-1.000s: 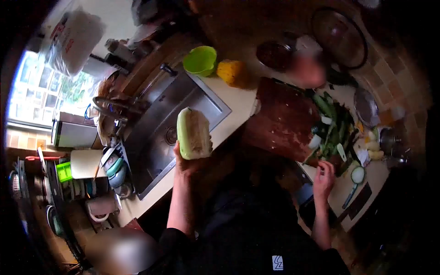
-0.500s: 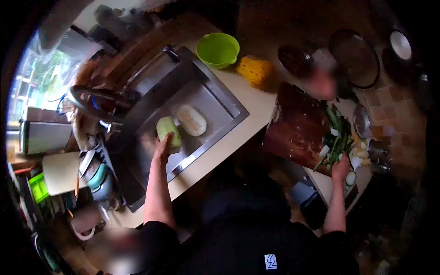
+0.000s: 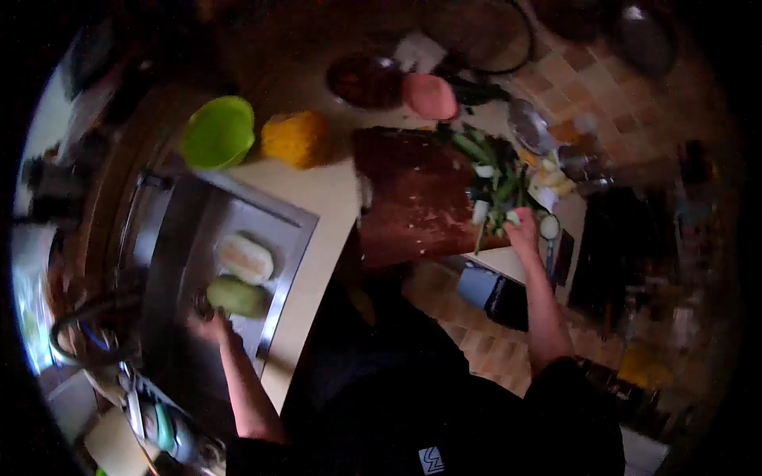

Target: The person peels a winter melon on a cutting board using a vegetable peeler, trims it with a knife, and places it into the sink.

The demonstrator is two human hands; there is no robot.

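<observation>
In the metal sink (image 3: 278,317) lie two pale gourd pieces: one (image 3: 244,259) shows its cut face, the other (image 3: 236,297) its green skin. My left hand (image 3: 210,324) is over the sink beside the green-skinned piece, fingers apart, holding nothing visible. My right hand (image 3: 521,230) is at the right edge of the brown cutting board (image 3: 417,194), with its fingers closed on a small pale green piece (image 3: 513,216) beside a heap of green peelings (image 3: 498,170).
Behind the sink stand a lime green bowl (image 3: 218,132) and a yellow squash (image 3: 295,140). A pink object (image 3: 430,97) and a dark round dish (image 3: 365,80) sit behind the board. The faucet (image 3: 71,325) curves over the sink's left side.
My left hand has lowered the gourd piece into the sink and let go. My right hand has closed on a small pale piece by the peelings. The view has swung right.
</observation>
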